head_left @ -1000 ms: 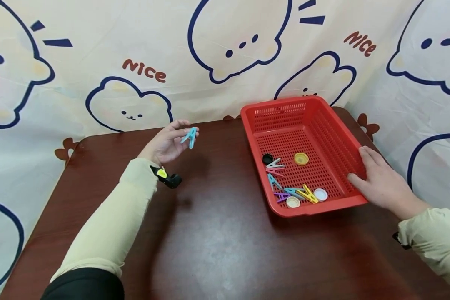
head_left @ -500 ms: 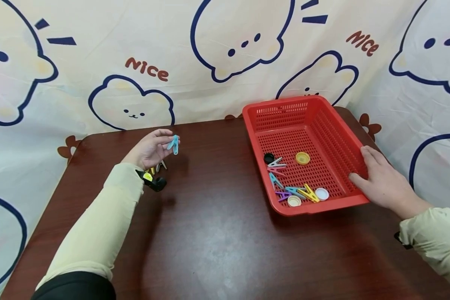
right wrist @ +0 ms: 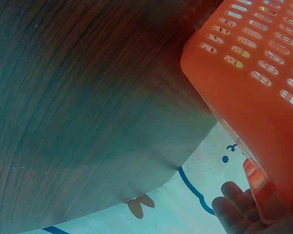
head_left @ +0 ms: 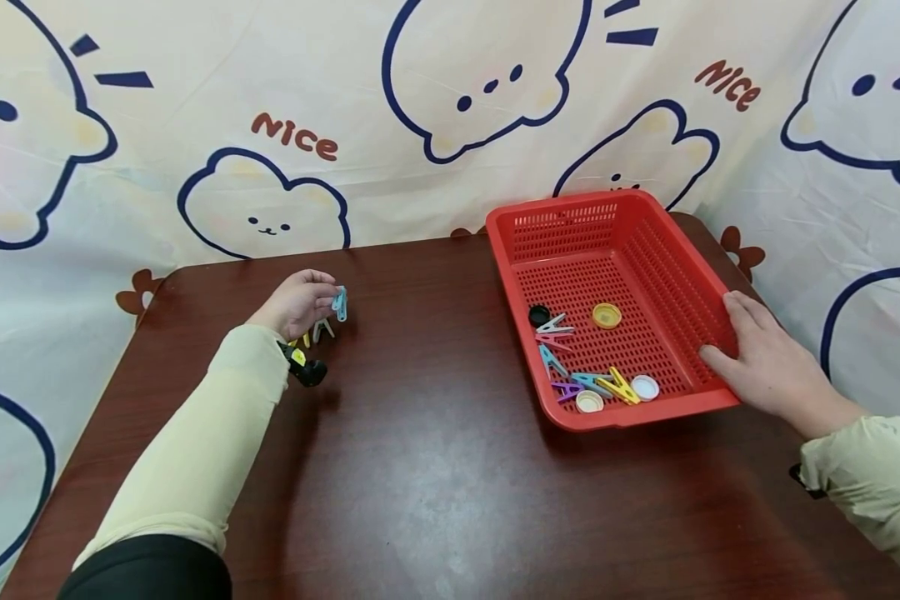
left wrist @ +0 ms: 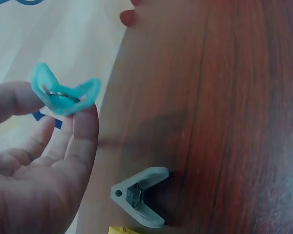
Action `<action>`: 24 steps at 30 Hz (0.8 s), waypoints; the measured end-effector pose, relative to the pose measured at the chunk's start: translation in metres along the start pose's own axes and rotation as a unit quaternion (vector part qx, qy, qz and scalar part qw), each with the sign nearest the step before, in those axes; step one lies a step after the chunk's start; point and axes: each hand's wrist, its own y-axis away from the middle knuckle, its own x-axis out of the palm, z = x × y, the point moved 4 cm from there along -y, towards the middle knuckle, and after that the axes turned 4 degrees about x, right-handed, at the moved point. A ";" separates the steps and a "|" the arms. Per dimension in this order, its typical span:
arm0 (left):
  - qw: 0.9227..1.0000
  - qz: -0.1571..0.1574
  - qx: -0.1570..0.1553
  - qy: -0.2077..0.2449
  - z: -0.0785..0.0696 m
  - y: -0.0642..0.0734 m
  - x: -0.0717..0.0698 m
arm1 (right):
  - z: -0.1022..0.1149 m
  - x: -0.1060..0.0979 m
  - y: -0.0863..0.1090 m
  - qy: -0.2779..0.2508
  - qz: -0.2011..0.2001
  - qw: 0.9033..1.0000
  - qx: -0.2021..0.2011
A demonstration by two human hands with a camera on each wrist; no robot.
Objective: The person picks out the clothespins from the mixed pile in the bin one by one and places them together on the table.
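Note:
My left hand (head_left: 297, 307) pinches a light-blue clothespin (head_left: 341, 305) between thumb and fingertips over the far left of the table. In the left wrist view this clothespin (left wrist: 63, 100) points its spread handles away from the fingers. Below it lie a grey clothespin (left wrist: 136, 184) and part of a yellow clothespin (left wrist: 121, 230). My right hand (head_left: 776, 367) grips the near right corner of a red plastic basket (head_left: 675, 410), thumb over the rim. Inside, along the basket's left and near sides, lie clothespins, among them a yellow clothespin (head_left: 617, 387), with several round caps.
A yellow cap (head_left: 607, 316) sits mid-basket, a black cap (head_left: 539, 316) by its left wall and a white cap (head_left: 645, 387) near the front. The brown table (head_left: 420, 467) ends at a printed cloth backdrop (head_left: 435, 200) behind and at the sides.
My left hand has moved left and downward with the blue clothespin, and the grey and yellow clothespins now show beneath it. The right hand keeps its grip on the basket.

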 end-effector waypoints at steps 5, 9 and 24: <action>0.997 -0.013 -0.007 -0.076 0.002 -0.006 -0.001 | -0.001 0.000 0.001 -0.005 0.003 1.000 0.006; 0.994 -0.017 -0.015 -0.106 0.005 -0.011 -0.002 | 0.000 0.000 0.001 -0.006 0.003 1.000 0.007; 0.987 -0.029 -0.019 -0.159 0.006 -0.014 -0.002 | 0.001 -0.001 0.001 -0.009 0.006 1.000 0.012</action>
